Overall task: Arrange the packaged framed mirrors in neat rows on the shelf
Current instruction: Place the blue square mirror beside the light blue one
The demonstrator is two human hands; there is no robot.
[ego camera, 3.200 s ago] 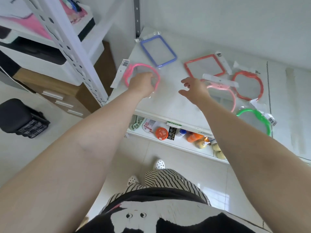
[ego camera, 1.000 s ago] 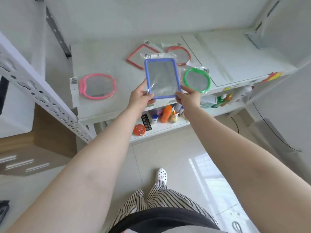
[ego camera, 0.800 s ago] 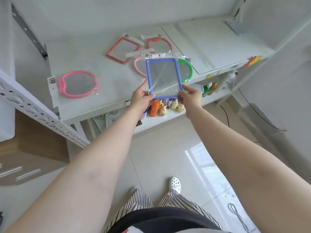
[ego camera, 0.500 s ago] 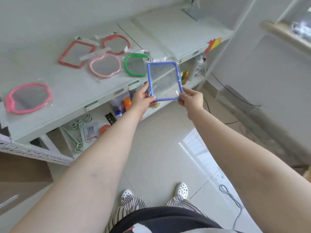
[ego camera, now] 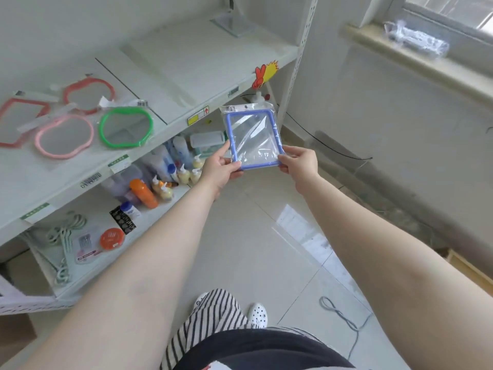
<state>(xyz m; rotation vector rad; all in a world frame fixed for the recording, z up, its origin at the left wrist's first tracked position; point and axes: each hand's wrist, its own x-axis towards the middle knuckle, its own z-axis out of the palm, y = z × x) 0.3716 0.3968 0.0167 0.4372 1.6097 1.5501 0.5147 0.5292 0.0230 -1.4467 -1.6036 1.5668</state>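
Your left hand and right hand pinch the bottom corners of a blue rectangular mirror in clear wrap, right of the shelf, off its near edge. Four mirrors lie there: two red, one pink, one green.

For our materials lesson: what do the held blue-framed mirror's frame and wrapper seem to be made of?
Blue-framed mirror: the frame looks like matte moulded plastic, with even colour and rounded corners. The wrapper looks like thin clear glossy plastic film, creased and streaked with glare.
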